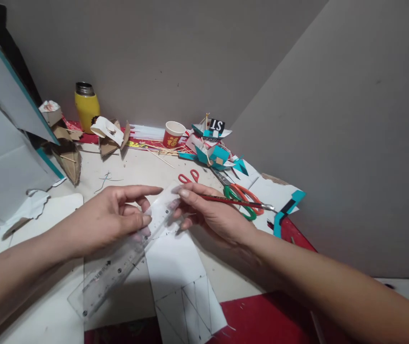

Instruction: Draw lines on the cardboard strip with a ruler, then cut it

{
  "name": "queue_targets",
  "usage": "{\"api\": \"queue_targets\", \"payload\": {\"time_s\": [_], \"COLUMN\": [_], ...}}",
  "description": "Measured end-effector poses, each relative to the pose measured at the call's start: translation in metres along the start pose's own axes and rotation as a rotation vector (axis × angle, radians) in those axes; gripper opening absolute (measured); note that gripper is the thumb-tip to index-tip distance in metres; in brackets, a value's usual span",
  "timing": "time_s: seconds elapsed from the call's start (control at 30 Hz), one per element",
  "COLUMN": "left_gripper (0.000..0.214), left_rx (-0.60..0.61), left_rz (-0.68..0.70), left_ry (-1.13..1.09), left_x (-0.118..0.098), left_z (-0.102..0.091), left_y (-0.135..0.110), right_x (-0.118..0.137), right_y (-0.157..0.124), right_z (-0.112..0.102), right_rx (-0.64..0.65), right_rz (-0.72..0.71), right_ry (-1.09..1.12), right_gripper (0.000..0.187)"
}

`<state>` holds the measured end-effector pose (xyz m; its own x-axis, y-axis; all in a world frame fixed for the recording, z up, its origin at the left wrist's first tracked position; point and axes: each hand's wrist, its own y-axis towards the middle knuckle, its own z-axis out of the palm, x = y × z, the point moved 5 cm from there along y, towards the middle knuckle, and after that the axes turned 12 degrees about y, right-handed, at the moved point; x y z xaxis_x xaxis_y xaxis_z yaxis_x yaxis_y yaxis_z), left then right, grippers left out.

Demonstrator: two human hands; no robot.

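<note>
A clear plastic ruler slants from the lower left up toward the middle of the table. My left hand pinches its upper part between thumb and fingers, with the index finger stretched out. My right hand touches the ruler's far end with its fingertips and grips a thin red pencil that points right. Under the ruler lies a white sheet with pencilled lines and triangles.
Green-and-orange scissors and small red scissors lie behind my right hand. Farther back stand a red paper cup, a yellow flask, cardboard models, teal paper scraps and thin sticks. A white board leans at left.
</note>
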<state>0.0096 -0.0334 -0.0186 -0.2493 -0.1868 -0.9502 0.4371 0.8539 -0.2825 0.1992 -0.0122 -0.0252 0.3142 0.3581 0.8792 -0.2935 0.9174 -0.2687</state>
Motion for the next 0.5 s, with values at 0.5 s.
{"api": "queue_targets", "payload": {"time_s": [0.5], "left_gripper": [0.055], "left_rx": [0.138], "left_rz": [-0.071], "left_ry": [0.001], "left_x": [0.005], "left_z": [0.013], "left_y": [0.000], "right_x": [0.041], "right_y": [0.026], "right_z": [-0.034], "right_rx": [-0.166], "right_rz": [-0.291], "right_ry": [-0.015], "right_gripper": [0.036]}}
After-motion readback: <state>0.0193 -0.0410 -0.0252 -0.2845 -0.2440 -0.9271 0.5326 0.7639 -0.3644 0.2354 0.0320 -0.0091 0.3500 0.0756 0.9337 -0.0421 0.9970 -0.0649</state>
